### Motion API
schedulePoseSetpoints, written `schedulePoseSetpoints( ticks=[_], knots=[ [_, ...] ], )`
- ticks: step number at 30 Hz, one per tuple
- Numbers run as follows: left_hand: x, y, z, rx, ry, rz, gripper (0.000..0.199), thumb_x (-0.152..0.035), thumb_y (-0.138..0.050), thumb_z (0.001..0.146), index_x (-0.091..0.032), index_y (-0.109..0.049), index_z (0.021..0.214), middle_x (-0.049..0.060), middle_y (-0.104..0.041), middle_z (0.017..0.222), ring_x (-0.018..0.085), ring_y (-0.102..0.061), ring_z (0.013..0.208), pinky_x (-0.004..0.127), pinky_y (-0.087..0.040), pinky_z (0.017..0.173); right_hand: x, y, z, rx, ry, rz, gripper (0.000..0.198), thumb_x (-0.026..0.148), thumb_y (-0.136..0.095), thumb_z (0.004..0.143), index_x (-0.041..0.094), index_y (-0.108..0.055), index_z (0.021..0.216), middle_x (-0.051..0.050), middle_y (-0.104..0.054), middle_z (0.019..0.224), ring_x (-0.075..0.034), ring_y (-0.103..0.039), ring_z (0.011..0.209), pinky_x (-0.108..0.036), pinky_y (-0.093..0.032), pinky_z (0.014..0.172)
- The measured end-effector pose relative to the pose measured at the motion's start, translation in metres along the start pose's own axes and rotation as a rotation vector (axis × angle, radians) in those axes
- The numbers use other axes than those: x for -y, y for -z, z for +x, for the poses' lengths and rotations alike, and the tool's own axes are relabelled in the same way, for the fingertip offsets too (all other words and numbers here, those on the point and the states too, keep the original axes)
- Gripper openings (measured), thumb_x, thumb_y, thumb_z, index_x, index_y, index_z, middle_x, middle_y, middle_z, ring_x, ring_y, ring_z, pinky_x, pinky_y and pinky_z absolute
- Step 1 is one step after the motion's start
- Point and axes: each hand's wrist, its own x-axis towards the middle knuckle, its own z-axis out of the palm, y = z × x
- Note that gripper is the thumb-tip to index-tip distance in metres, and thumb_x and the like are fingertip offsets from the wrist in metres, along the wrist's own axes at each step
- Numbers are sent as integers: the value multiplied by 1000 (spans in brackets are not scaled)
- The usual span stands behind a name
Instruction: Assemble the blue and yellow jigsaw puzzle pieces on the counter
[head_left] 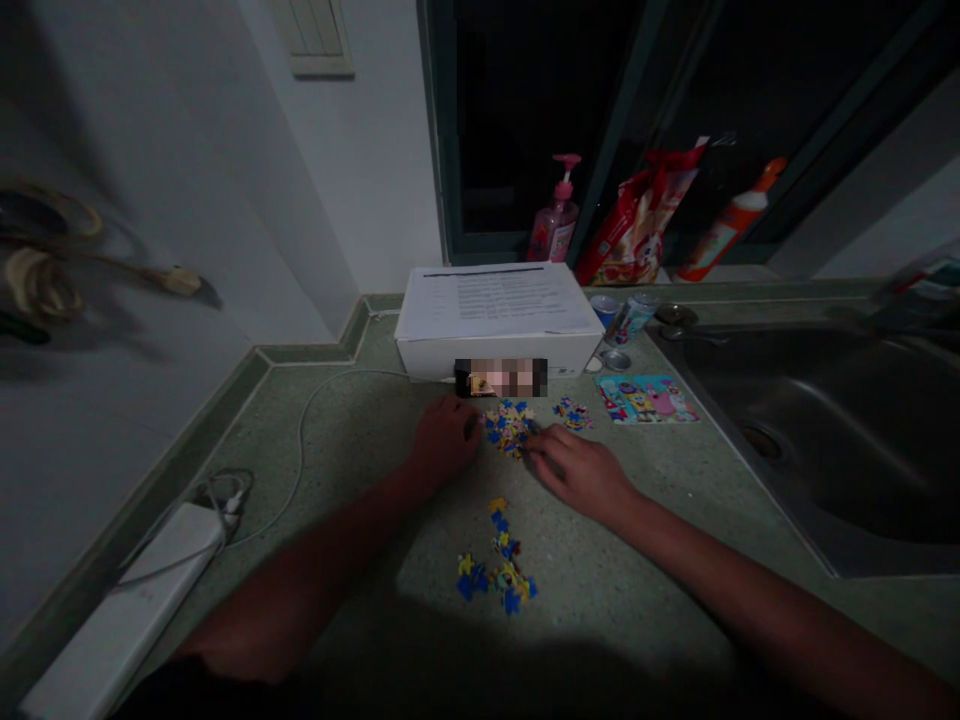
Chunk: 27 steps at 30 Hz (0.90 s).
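A heap of small jigsaw puzzle pieces [509, 427], blue, yellow and pale, lies on the countertop between both hands. My left hand [448, 440] rests at the heap's left edge, fingers loosely curved with a gap to the thumb; it holds nothing I can see. At the right edge, the fingertips of my right hand [581, 468] come together on a puzzle piece, mostly hidden by the fingers. Closer to me, several joined or touching pieces [504, 572] form an irregular patch. A smaller cluster of pieces [573, 413] sits beyond my right hand, beside a colourful cartoon picture card [646, 400].
A white box [499, 345] with a printed sheet on top stands behind the heap, a phone-like dark object [472, 382] against its front. Cans [632, 318] stand beside it. The metal sink [847, 430] is at right, a power strip [161, 590] with a white cable at left.
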Motion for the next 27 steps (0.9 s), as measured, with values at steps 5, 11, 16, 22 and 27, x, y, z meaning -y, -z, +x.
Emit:
schedulePoseSetpoints(
  ticks=[5,11,16,22,27],
  knots=[
    [1,2,-1,-6,-25,23,14,-19,-70,103,-19,-79,113,11,-74,114,29,-67,113,45,-56,103,18,-6,15,50,97,21,22,19,-58,109,22,-76,121,-9,-80,108,-21,-78,93,-30,-61,76],
    [-3,8,-2,11,-96,130,12,-22,-67,104,-20,-79,103,12,-73,110,29,-67,108,45,-56,99,23,-17,12,-9,126,49,25,19,-53,110,20,-77,118,-9,-80,105,-21,-77,90,-32,-61,75],
    [-8,10,-4,10,-95,197,16,-24,-63,106,-18,-77,100,13,-72,110,30,-67,107,46,-55,97,13,-15,5,-45,77,34,26,20,-53,110,20,-78,117,-7,-78,97,-19,-74,79,-30,-57,69],
    [-6,7,-5,1,-56,107,11,-24,-65,103,-19,-75,105,13,-73,111,30,-67,111,46,-56,100,12,-18,7,-35,81,30,28,21,-52,109,20,-78,120,-7,-77,97,-20,-74,78,-31,-57,68],
    [-5,6,-5,5,-78,36,18,-22,-65,101,-21,-77,115,13,-74,115,32,-67,115,49,-55,105,13,-21,7,-18,61,62,28,21,-52,110,24,-77,121,-6,-78,101,-19,-75,82,-31,-57,71]
  ],
)
